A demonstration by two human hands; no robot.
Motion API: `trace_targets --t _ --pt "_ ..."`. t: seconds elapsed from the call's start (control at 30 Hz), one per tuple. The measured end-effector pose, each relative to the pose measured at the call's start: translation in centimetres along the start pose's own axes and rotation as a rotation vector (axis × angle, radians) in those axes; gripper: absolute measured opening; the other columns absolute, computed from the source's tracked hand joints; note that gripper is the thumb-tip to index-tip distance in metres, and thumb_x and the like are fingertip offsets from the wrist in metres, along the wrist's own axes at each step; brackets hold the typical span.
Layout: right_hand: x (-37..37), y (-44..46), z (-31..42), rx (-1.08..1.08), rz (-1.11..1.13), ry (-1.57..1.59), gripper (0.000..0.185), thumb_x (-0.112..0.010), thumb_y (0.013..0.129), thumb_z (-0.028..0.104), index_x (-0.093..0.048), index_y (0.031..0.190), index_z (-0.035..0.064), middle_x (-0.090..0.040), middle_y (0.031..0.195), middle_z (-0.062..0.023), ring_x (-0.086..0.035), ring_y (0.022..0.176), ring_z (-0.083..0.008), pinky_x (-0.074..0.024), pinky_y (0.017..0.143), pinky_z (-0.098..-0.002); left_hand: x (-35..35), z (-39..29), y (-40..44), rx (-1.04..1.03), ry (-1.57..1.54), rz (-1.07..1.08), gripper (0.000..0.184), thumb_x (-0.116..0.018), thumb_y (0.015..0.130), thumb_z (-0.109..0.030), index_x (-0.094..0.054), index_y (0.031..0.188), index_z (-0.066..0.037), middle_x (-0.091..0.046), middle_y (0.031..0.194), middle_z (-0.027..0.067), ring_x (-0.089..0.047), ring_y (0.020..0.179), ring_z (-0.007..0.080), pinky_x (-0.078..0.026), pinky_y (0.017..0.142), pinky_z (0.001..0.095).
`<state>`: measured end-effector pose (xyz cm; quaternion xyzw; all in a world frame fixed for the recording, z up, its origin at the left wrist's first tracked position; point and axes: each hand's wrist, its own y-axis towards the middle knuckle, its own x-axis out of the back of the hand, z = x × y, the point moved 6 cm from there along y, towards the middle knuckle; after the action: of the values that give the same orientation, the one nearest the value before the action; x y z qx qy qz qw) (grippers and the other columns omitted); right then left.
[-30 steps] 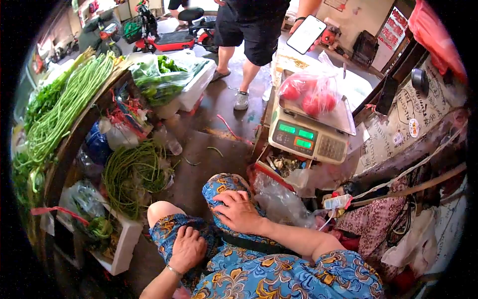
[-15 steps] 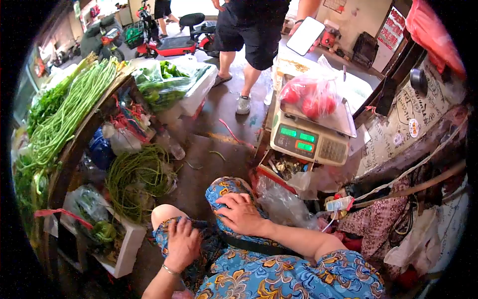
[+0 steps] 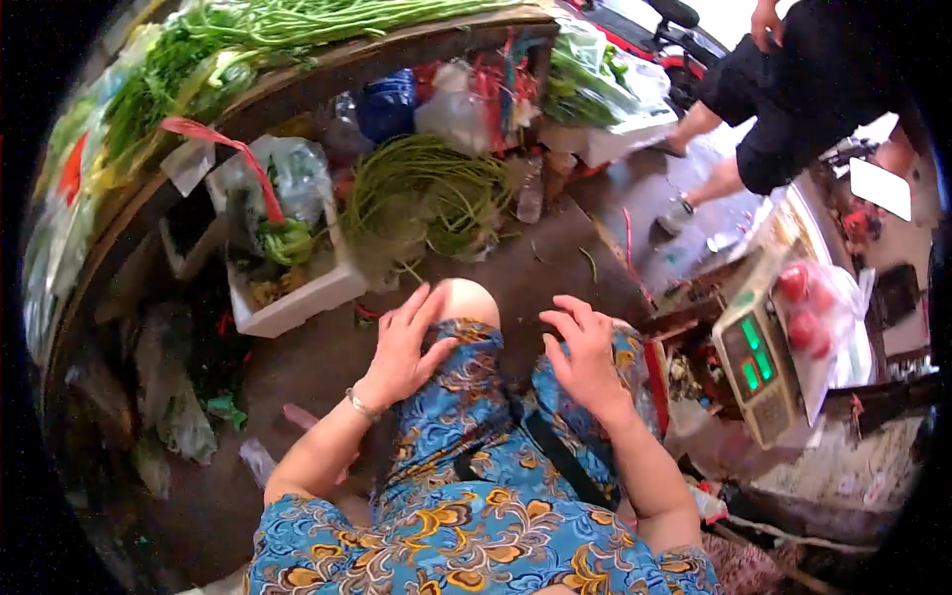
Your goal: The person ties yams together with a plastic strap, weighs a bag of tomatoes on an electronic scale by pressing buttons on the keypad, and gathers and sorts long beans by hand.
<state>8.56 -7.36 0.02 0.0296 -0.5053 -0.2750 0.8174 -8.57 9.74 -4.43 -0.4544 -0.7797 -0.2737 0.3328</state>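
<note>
Over the knee on the left, my left hand [image 3: 407, 342] rests with its fingers spread beside the bare kneecap and the blue patterned trousers [image 3: 446, 407]. Near the other knee, my right hand [image 3: 585, 359] has its fingers apart and slightly bent, holding nothing. Beyond the knees a coil of long green beans [image 3: 431, 193] lies by a white foam box [image 3: 297, 302] with leafy greens and a plastic bag. At the right, a scale [image 3: 759, 362] with green digits bears a clear bag of red fruit or vegetables [image 3: 808, 307].
Long beans and greens [image 3: 297, 30] cover a curved wooden shelf [image 3: 297, 84] along the top left. A person in black shorts [image 3: 803, 99] stands at the upper right, near a white-screened phone [image 3: 881, 188]. A plastic bottle [image 3: 531, 193] is near the coil.
The view has swung left and tilted, so the scale and person now sit farther right. My left hand has moved to the knee's edge with fingers spread; my right hand's fingers have lifted somewhat.
</note>
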Motion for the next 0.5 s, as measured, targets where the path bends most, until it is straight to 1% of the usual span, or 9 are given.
trace_targets --t 0.07,0.17,0.2,0.27,0.33,0.4,0.43,0.47,0.5 --pt "-0.4 3.8 0.7 0.014 -0.012 0.021 0.020 -0.061 0.083 0.014 -0.063 0.102 0.0087 -0.059 0.114 -0.0099 -0.054 0.107 -0.0279 -0.0336 0.094 -0.0416 0.5 4.2 -0.2 0.091 0.040 -0.013 0.064 -0.063 0.090 -0.024 -0.036 0.146 -0.010 -0.042 0.146 0.0158 -0.041 0.133 0.0303 -0.025 0.109 0.0431" --pt "-2.3 8.0 1.7 0.148 0.052 0.031 0.021 -0.063 0.082 0.013 -0.063 0.103 0.0092 -0.060 0.106 -0.0088 -0.056 0.105 -0.0241 -0.0321 0.096 -0.0425 2.8 6.4 0.9 0.105 0.181 -0.078 0.064 -0.065 0.088 -0.024 -0.038 0.145 -0.013 -0.046 0.143 0.0150 -0.045 0.128 0.0293 -0.027 0.106 0.0417" --pt "-3.1 9.1 1.3 0.147 0.058 0.043 0.021 -0.063 0.082 0.013 -0.063 0.103 0.0092 -0.060 0.106 -0.0088 -0.056 0.105 -0.0241 -0.0321 0.096 -0.0425 3.1 7.5 1.8 0.107 0.215 -0.066 0.066 -0.066 0.088 -0.026 -0.037 0.146 -0.014 -0.046 0.142 0.0147 -0.044 0.128 0.0309 -0.027 0.106 0.0431" --pt "-5.8 10.8 -0.3 0.100 0.182 0.075 0.023 -0.063 0.084 0.012 -0.062 0.107 0.0100 -0.060 0.109 -0.0070 -0.054 0.106 -0.0225 -0.0298 0.099 -0.0401 3.0 9.7 4.0 0.144 0.338 -0.010 0.072 -0.067 0.086 -0.029 -0.034 0.148 -0.015 -0.043 0.144 0.0148 -0.040 0.131 0.0318 -0.026 0.106 0.0469" --pt "-8.4 10.8 -2.9 0.078 0.180 0.111 0.021 -0.062 0.085 0.014 -0.062 0.106 0.0101 -0.060 0.105 -0.0067 -0.055 0.104 -0.0229 -0.0297 0.099 -0.0408 2.6 12.1 6.5 0.154 0.403 0.031 0.076 -0.069 0.084 -0.031 -0.032 0.149 -0.015 -0.041 0.145 0.0153 -0.038 0.133 0.0323 -0.025 0.106 0.0491" --pt "-10.6 9.6 -5.3 -0.013 0.305 -0.027 0.021 -0.062 0.085 0.015 -0.062 0.105 0.0107 -0.061 0.101 -0.0069 -0.056 0.102 -0.0241 -0.0300 0.099 -0.0416 1.9 14.6 9.7 0.160 0.462 0.078 0.081 -0.070 0.082 -0.032 -0.029 0.150 -0.015 -0.039 0.146 0.0158 -0.036 0.134 0.0328 -0.024 0.107 0.0512" --pt "-10.7 8.9 -5.5 0.020 0.406 -0.092 0.020 -0.062 0.085 0.016 -0.062 0.104 0.0107 -0.061 0.098 -0.0073 -0.057 0.100 -0.0250 -0.0307 0.098 -0.0421 1.8 15.8 11.5 0.155 0.562 0.079 0.086 -0.073 0.079 -0.035 -0.029 0.149 -0.015 -0.039 0.146 0.0152 -0.037 0.133 0.0326 -0.028 0.105 0.0526" --pt "-10.4 8.8 -5.4 0.007 0.414 -0.079 0.020 -0.062 0.085 0.016 -0.062 0.104 0.0107 -0.061 0.098 -0.0073 -0.057 0.100 -0.0250 -0.0307 0.098 -0.0421 1.4 17.1 13.5 0.143 0.660 0.082 0.091 -0.075 0.075 -0.039 -0.028 0.149 -0.014 -0.039 0.146 0.0146 -0.038 0.132 0.0324 -0.032 0.103 0.0539" --pt "-10.4 8.8 -5.5 0.013 0.439 0.015 0.020 -0.062 0.085 0.017 -0.062 0.104 0.0104 -0.061 0.098 -0.0074 -0.057 0.100 -0.0250 -0.0307 0.098 -0.0423 0.6 19.5 15.4 0.205 0.672 0.105 0.095 -0.076 0.073 -0.040 -0.027 0.150 -0.014 -0.038 0.146 0.0149 -0.037 0.133 0.0329 -0.032 0.104 0.0550"
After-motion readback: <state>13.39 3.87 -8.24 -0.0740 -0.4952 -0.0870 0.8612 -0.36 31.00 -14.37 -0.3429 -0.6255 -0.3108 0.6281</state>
